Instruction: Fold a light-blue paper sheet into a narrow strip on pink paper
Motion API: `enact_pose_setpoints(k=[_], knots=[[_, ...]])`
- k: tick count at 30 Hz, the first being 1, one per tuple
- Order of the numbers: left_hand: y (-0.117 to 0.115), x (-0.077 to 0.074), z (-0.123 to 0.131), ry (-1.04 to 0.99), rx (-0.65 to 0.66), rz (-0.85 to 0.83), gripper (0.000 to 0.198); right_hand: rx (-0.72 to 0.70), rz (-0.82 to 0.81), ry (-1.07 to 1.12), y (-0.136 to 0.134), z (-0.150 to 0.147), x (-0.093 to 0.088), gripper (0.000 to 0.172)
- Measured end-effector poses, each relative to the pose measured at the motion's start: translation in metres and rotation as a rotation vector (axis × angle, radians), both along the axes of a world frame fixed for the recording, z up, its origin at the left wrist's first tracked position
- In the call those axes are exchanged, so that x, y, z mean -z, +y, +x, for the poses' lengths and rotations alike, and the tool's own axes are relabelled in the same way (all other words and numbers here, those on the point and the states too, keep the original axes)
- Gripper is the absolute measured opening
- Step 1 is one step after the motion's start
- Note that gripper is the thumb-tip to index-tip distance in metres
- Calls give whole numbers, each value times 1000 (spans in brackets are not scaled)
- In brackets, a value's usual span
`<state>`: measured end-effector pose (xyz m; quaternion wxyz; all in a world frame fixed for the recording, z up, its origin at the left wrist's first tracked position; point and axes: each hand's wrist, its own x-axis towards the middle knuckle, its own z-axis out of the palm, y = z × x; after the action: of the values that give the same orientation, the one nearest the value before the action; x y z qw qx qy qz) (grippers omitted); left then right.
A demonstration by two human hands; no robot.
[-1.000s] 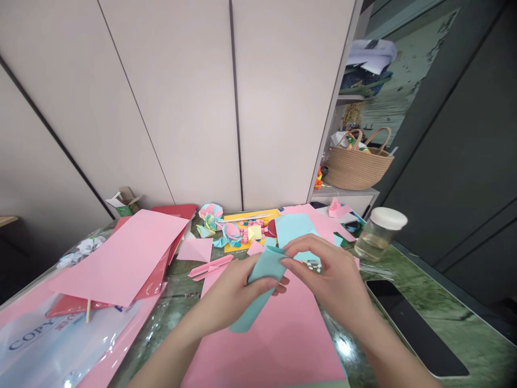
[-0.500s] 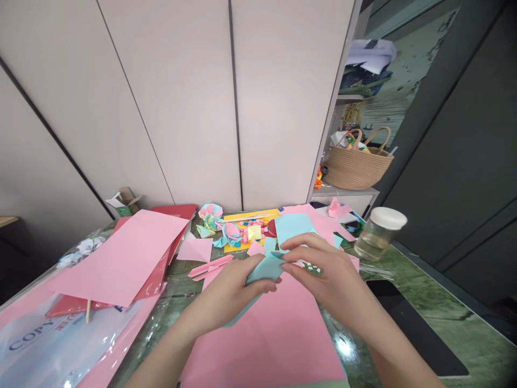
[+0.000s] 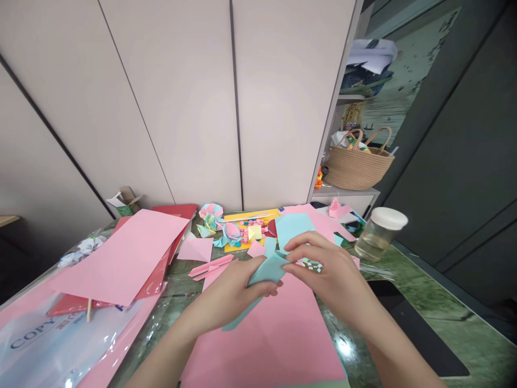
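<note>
- Your left hand (image 3: 234, 288) grips folded blue paper (image 3: 267, 270), covering its middle.
- Your right hand (image 3: 329, 264) pinches its far edge.
- Your right arm (image 3: 382, 330) partly hides the dark-screened device (image 3: 422, 333).

At center, you have two hands (left hand (image 3: 234, 285), right hand (image 3: 331, 264)), one held blue paper (image 3: 266, 272); at right, one tan basket (image 3: 357, 170), one lidded jar (image 3: 374, 240), one black device (image 3: 416, 326).

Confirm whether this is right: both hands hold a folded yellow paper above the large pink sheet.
Not quite: the folded paper is light blue, not yellow, as the head view shows. The rest stands: left hand and right hand hold it above the large pink sheet.
</note>
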<state>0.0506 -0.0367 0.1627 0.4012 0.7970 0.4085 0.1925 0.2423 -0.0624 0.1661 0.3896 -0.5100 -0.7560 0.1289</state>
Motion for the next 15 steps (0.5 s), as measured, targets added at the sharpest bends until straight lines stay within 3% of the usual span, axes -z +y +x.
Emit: enact_pose_setpoints(k=[10, 15], knots=[[2, 5, -1, -48, 19, -27, 9, -23, -56, 29, 2, 1, -1, 10], [5, 10, -5, -324, 134, -207, 26, -53, -66, 59, 4, 2, -1, 8]])
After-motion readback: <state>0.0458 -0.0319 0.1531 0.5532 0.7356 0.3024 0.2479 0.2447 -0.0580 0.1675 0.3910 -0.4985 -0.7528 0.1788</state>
